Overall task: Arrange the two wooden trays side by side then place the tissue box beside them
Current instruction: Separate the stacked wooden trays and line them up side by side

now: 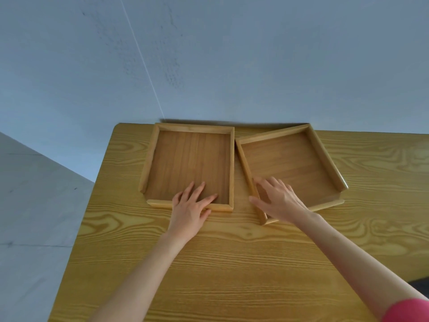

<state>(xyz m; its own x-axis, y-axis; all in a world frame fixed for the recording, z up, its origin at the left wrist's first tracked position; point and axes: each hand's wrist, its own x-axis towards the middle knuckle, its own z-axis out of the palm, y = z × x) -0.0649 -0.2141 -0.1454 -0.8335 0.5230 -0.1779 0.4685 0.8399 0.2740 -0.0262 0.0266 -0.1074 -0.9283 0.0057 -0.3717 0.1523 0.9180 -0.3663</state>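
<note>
- Your left hand (189, 209) has a spread, flat grip: fingers extended over the near rail of the left tray (189, 156), fingertips resting on its floor, thumb against the outer face of that rail. Nothing is pinched.
- Your right hand (279, 201) is likewise spread: fingers fanned across the near left corner of the right tray (290, 159), thumb stretched out to the left past the tray's left wall, above the desk (232, 263).
- Left tray: sits square to the desk's far edge, at the far left part of the desk, far rail at the wall (255, 54).
- Right tray: lies just beside the left one but rotated, its near end swung toward you and to the left. The two trays come very close at their far inner corners; whether they touch there you cannot tell. A wedge of bare desk opens between them toward the near side.
- Both trays are light wood with raised walls and darker floors; both rest flat.
- A pink sleeve (408, 310) shows at your right upper arm, lower right corner of the view.
</note>
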